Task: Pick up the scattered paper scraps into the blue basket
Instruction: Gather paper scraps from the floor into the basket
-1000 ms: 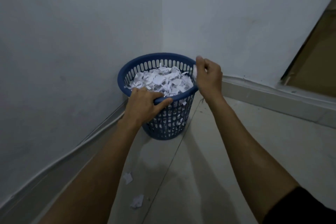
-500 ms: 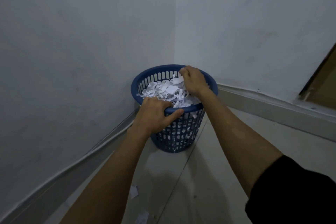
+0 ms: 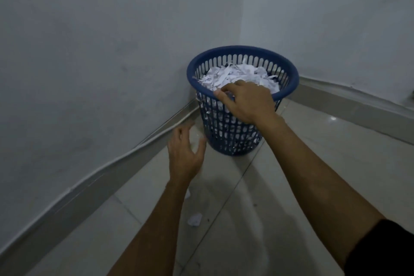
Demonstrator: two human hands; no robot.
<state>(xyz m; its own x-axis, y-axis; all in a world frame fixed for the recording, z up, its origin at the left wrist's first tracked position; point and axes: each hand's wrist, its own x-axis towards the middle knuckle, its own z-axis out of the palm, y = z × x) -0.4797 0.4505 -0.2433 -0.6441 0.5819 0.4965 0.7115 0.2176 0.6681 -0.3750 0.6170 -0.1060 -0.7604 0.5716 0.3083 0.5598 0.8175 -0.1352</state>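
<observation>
Now the left hand (image 3: 184, 154) has let go of the round blue plastic basket with slotted sides (image 3: 289, 84) and hangs with fingers loose and spread, holding nothing. Its partner, the right hand (image 3: 247, 102), has come out of the paper pile to curl over the near rim at 6 o'clock. Two small white paper scraps (image 3: 194, 219) lie on the pale tiled floor (image 3: 336, 163), at 7 o'clock from the basket. They look light, thin and floppy, so pinch an edge gently. No writing can be read.
</observation>
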